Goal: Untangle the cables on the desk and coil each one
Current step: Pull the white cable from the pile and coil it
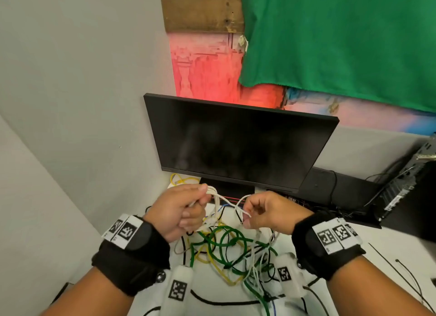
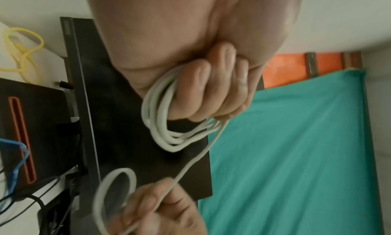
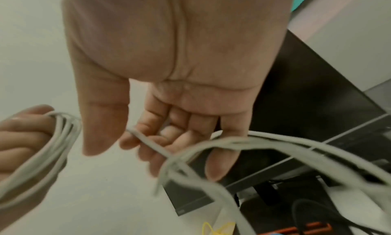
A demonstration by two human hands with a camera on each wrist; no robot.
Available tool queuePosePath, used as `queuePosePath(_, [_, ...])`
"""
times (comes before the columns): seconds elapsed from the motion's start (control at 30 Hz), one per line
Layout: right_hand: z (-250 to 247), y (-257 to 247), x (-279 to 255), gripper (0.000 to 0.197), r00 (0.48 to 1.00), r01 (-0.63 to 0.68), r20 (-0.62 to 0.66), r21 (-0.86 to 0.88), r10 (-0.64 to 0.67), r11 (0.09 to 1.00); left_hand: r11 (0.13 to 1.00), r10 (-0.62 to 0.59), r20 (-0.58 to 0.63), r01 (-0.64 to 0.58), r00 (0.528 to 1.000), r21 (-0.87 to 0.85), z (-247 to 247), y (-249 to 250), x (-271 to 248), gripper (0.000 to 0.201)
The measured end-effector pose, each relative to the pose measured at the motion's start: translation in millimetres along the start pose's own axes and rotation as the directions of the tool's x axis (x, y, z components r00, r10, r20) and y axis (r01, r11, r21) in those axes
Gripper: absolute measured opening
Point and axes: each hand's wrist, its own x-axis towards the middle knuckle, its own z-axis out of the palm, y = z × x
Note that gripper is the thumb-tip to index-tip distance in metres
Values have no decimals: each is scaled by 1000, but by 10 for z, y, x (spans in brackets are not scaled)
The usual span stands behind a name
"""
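A white cable (image 1: 226, 201) stretches between my two hands above the desk, in front of the monitor. My left hand (image 1: 195, 205) grips several coiled loops of it; in the left wrist view the coil (image 2: 160, 130) hangs from the curled fingers (image 2: 211, 88). My right hand (image 1: 250, 212) holds the free strand, which forms a loop and runs across its curled fingers (image 3: 169, 138). Below the hands lies a tangle of green (image 1: 226, 240), yellow (image 1: 212, 261), white and black cables.
A black monitor (image 1: 236, 146) stands close behind the hands, with a coiled yellow cable (image 1: 181, 180) at its left foot. A black device (image 1: 405, 186) with cords sits at the right. Thin black ties (image 1: 401, 268) lie on the white desk (image 1: 389, 240). A wall closes the left side.
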Motion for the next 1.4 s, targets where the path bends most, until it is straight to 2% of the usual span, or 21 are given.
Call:
queuePosePath(0.07, [40,120,8,29,997,-61,-46,-93,57,994,987,48,-10,-48,999,-156,-72,75,-8,29])
queuePosePath(0.1, [63,173,8,31,995,-88,-63,-86,83,992,972,73,-16,-75,997,-223,-116,134,-9,31])
queuePosePath(0.13, [91,215,1,25,992,-99,-79,-5,98,995,961,96,-30,-101,995,-258,-161,203,-9,33])
queuePosePath(0.2, [154,287,-26,2,993,-44,-95,231,67,972,961,128,-70,-141,989,-239,-232,338,-11,35])
queuePosePath(0.27, [180,346,-54,10,993,-10,-109,371,54,929,967,139,-113,-160,984,-198,-270,432,-33,35])
queuePosePath(0.37, [196,482,-68,18,985,-38,-139,416,105,908,958,187,-150,-214,971,-192,-313,532,-53,34])
queuePosePath(0.5, [295,805,-80,32,920,-206,-273,270,280,941,953,230,-179,-259,957,-156,-315,595,5,34])
queuePosePath(0.6, [424,970,-102,27,862,-336,-349,151,368,930,961,226,-214,-254,950,-112,-307,570,77,33])
queuePosePath(0.67, [473,1012,-122,25,848,-356,-354,172,395,919,964,229,-248,-254,941,-74,-338,575,115,35])
queuePosePath(0.77, [469,938,-193,29,893,-367,-228,131,388,921,972,230,-286,-234,930,23,-397,698,155,37])
queuePosePath(0.8, [462,890,-210,31,911,-376,-162,59,380,925,974,226,-289,-215,930,70,-404,763,174,36])
queuePosePath(0.87, [439,749,-213,37,925,-379,-74,-227,372,897,967,210,-268,-160,940,198,-356,905,238,36])
queuePosePath(0.9, [409,656,-190,43,926,-370,-80,-399,370,839,955,198,-250,-129,948,268,-303,963,279,36])
queuePosePath(0.97, [281,367,-142,55,930,-364,-198,-621,310,694,924,189,-216,-99,958,369,-141,1022,376,36])
queuePosePath(1.03, [102,23,-100,43,946,-318,-275,-704,169,635,915,197,-198,-108,960,389,39,1008,466,35])
queuePosePath(1.07, [15,-132,-89,35,955,-289,-266,-724,134,627,919,203,-195,-118,960,376,111,982,502,35])
queuePosePath(1.1, [-48,-274,-91,35,960,-273,-253,-731,124,625,927,207,-193,-129,959,353,162,942,526,35])
queuePosePath(1.2, [-159,-537,-134,45,941,-312,-322,-709,102,633,945,224,-182,-168,957,279,223,847,567,36])
queuePosePath(1.3, [-169,-638,-99,68,904,-319,-424,-585,54,746,961,228,-199,-188,953,201,242,836,548,35])
queuePosePath(1.4, [7,-694,56,85,896,-319,-441,-554,54,769,963,226,-179,-191,958,191,356,835,533,33])
